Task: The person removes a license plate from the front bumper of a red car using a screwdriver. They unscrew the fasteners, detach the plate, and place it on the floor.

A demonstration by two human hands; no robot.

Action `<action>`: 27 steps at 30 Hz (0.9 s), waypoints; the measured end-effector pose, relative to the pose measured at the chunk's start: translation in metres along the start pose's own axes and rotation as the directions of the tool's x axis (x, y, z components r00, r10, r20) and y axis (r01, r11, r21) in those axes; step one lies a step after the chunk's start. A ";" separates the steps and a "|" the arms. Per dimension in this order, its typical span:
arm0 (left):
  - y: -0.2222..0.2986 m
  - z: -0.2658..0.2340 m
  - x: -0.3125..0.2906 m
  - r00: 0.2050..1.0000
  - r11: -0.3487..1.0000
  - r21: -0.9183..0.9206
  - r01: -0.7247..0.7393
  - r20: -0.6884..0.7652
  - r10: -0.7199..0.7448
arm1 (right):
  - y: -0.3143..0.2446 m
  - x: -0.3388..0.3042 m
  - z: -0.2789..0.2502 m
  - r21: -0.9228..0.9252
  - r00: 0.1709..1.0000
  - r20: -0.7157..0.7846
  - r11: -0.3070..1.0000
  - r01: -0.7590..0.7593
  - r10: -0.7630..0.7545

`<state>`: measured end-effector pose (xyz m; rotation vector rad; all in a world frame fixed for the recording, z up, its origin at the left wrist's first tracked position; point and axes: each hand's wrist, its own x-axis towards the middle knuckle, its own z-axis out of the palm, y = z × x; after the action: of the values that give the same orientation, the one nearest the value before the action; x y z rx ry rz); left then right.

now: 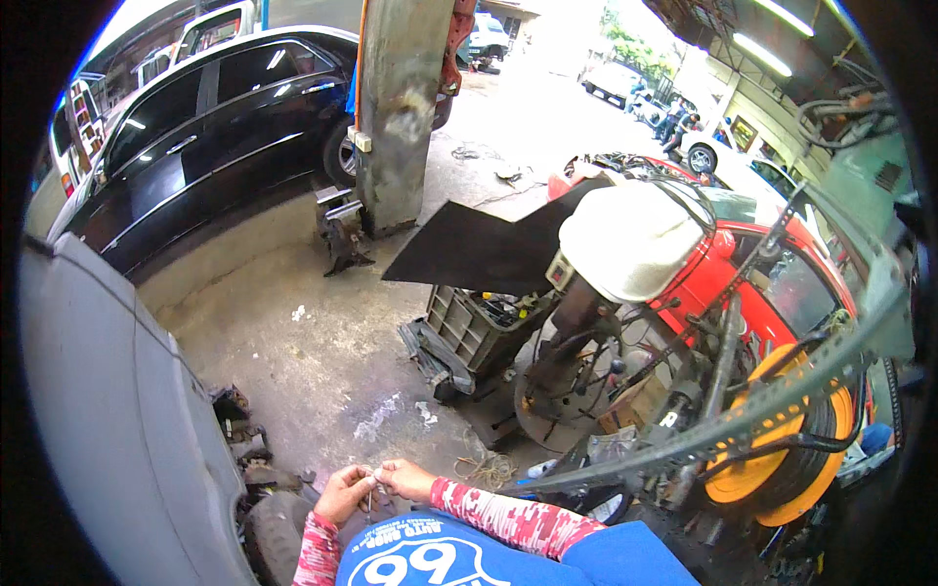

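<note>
Close in front of my blue shirt, my left hand (pixel 342 494) and my right hand (pixel 406 481) meet with fingertips pinched together. Between them is a thin pale strand (pixel 369 499), like a bit of string or wire; it is too small to tell its kind. Both hands are closed on it, and the fingers hide most of it. Red-and-white patterned sleeves cover my forearms. On the floor just right of my hands lies a loose tangle of tan cord (pixel 486 472).
A grey vehicle panel (pixel 127 410) stands at my left, with a black car (pixel 225 137) beyond. Ahead are a concrete pillar (pixel 403 117) and a grey crate (pixel 479 332) of parts. At right, a perforated metal bar (pixel 723 430) crosses before a yellow reel (pixel 752 479) and a red car (pixel 713 264).
</note>
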<state>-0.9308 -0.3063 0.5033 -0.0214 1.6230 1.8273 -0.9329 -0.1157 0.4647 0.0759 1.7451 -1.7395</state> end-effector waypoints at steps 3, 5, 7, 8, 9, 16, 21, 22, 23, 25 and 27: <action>0.053 -0.076 0.045 0.993 0.990 0.127 0.064 0.091 -0.076 | -0.048 0.060 0.013 -0.069 0.997 -0.074 0.998 -0.005 0.000; 0.092 -0.115 0.080 0.979 0.993 0.086 0.084 0.179 -0.098 | -0.083 0.095 0.014 -0.078 0.988 -0.144 0.996 0.050 -0.061; 0.128 -0.144 0.114 0.970 0.984 0.176 0.026 0.235 -0.067 | -0.113 0.127 0.010 -0.126 0.964 -0.239 0.988 0.085 -0.113; 0.144 -0.154 0.132 0.969 0.962 0.271 -0.031 0.246 -0.038 | -0.126 0.141 0.004 -0.023 0.961 -0.265 0.997 0.072 -0.076; 0.159 -0.163 0.147 0.968 0.955 0.295 -0.042 0.249 -0.034 | -0.137 0.153 -0.001 0.048 0.959 -0.275 0.995 0.088 -0.071; 0.250 -0.229 0.253 0.942 0.970 0.245 -0.006 0.327 -0.077 | -0.227 0.240 -0.039 0.186 0.927 -0.353 0.961 0.204 -0.129; 0.330 -0.280 0.324 0.922 0.975 0.224 0.002 0.378 -0.089 | -0.307 0.310 -0.074 0.220 0.915 -0.375 0.944 0.245 -0.151; 0.347 -0.290 0.333 0.922 0.980 0.197 0.000 0.380 -0.076 | -0.323 0.325 -0.078 0.196 0.899 -0.403 0.944 0.266 -0.169; 0.363 -0.300 0.339 0.923 0.986 0.166 -0.007 0.380 -0.057 | -0.340 0.341 -0.084 0.168 0.885 -0.425 0.944 0.282 -0.189; 0.391 -0.313 0.357 0.927 0.985 0.169 -0.017 0.372 -0.048 | -0.368 0.362 -0.098 0.185 0.889 -0.424 0.945 0.270 -0.171; 0.411 -0.318 0.381 0.920 0.995 0.096 -0.003 0.391 -0.035 | -0.391 0.380 -0.112 0.087 0.851 -0.495 0.964 0.251 -0.177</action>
<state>-1.5564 -0.4028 0.6246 0.3530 1.4127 1.6128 -1.4619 -0.2109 0.6095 0.4325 2.0302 -2.1536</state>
